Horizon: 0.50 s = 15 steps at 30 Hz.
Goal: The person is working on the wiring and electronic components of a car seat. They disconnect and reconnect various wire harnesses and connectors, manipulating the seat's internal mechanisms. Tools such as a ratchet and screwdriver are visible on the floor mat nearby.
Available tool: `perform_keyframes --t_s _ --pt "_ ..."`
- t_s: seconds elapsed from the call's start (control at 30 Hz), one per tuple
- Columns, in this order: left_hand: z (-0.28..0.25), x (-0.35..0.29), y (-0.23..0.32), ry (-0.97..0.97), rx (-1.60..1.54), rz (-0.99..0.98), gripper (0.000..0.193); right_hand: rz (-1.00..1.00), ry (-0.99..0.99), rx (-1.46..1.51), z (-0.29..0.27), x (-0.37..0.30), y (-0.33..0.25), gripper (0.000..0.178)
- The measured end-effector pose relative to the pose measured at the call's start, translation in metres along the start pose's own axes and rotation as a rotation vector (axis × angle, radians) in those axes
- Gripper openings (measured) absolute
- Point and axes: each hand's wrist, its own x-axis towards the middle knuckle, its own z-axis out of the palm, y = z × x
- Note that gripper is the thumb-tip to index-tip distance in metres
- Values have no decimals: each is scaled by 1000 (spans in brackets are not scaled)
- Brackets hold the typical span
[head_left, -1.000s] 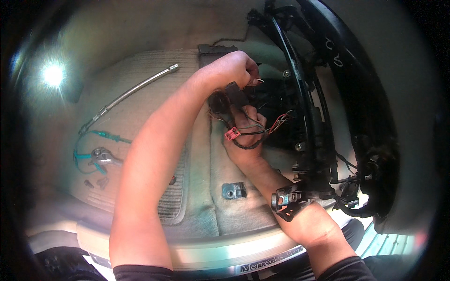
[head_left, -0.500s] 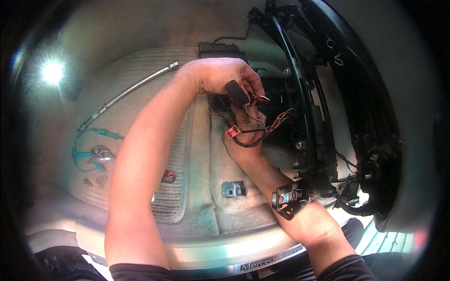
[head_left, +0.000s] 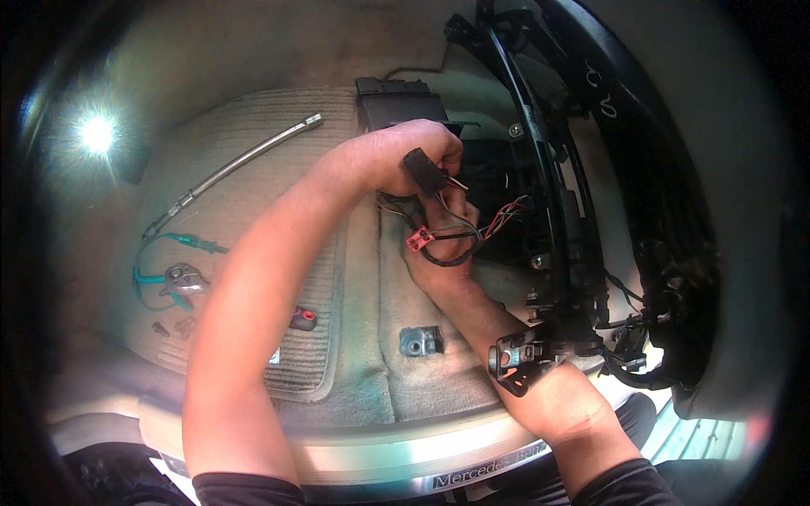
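My left hand [head_left: 422, 143] reaches across from the left with its wrist bent and its fingers curled down behind a black rectangular connector [head_left: 424, 172]. What those fingertips grip is hidden. Short white and red wires [head_left: 456, 182] stick out beside them. Below, my right hand [head_left: 451, 221] is closed around part of the wiring harness, its fingers partly covered by the connector and cables. A red connector [head_left: 419, 239] and a black sleeved cable loop [head_left: 447, 261] lie over the back of that hand. Thin coloured wires [head_left: 506, 212] run off to the right.
A black metal seat frame [head_left: 548, 185] fills the right, its bracket [head_left: 516, 358] over my right forearm. On the ribbed mat [head_left: 312, 363] lie a long extension bar [head_left: 232, 169], a ratchet [head_left: 181, 278], a teal test lead [head_left: 196, 243] and bolts [head_left: 160, 329]. A black box [head_left: 396, 103] stands behind.
My left hand has dropped a little and its fingers are curled in more, with the wrist and forearm shifted slightly. More of the black box shows behind it. My right hand has barely moved.
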Motion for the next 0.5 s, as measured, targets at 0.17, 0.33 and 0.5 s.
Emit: perform_keyframes --t_s 0.17,0.33,0.5 --pt "5 -2 -6 122 -15 22 38 7 5 12 2 1 2 63" --pt "10 -2 -6 219 -32 58 37 64 -43 -35 3 0 2 66" --pt "14 -3 -7 306 -35 73 38 34 -21 -19 3 1 1 65"
